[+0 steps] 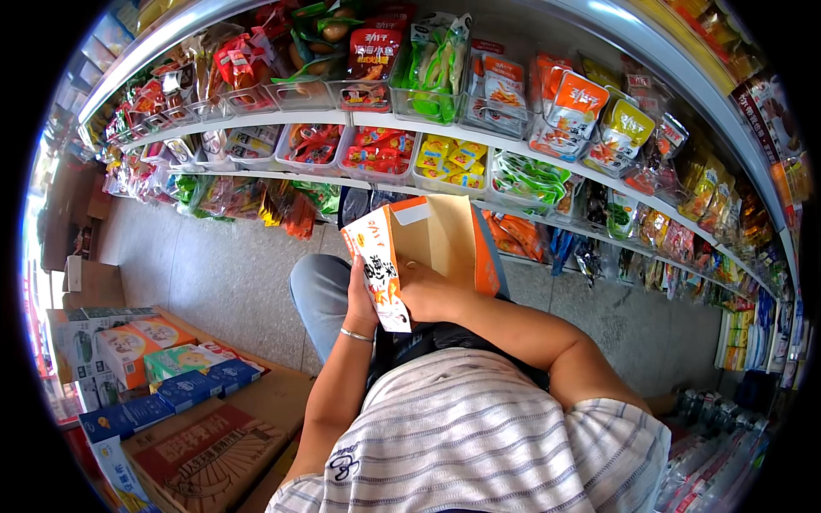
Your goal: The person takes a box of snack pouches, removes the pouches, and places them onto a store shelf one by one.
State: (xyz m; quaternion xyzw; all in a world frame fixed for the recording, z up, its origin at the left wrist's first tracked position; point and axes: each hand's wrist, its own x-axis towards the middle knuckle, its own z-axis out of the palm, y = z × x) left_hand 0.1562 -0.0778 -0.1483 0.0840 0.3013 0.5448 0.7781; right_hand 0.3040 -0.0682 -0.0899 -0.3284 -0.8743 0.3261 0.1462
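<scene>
An opened cardboard display carton [444,247], orange and white outside and plain brown inside, is held tilted above my lap. My left hand [363,296] grips the printed white side panel [380,272] from the left, its thumb lying along the panel's edge. Crossing in front of the body, my right hand [424,292] reaches into the carton's opening behind that panel. Its fingers are curled and partly hidden there, so what they hold cannot be made out. Beyond the carton, clear plastic bins of small snack packets [452,160] line the lower shelf.
An upper shelf [436,128] carries bagged snacks, including orange packets [573,106]. More bags hang below. At lower left, small product boxes [138,346] stand beside a large brown carton [205,449]. Wrapped bottles [718,442] lie at lower right. Grey floor [211,256] shows between.
</scene>
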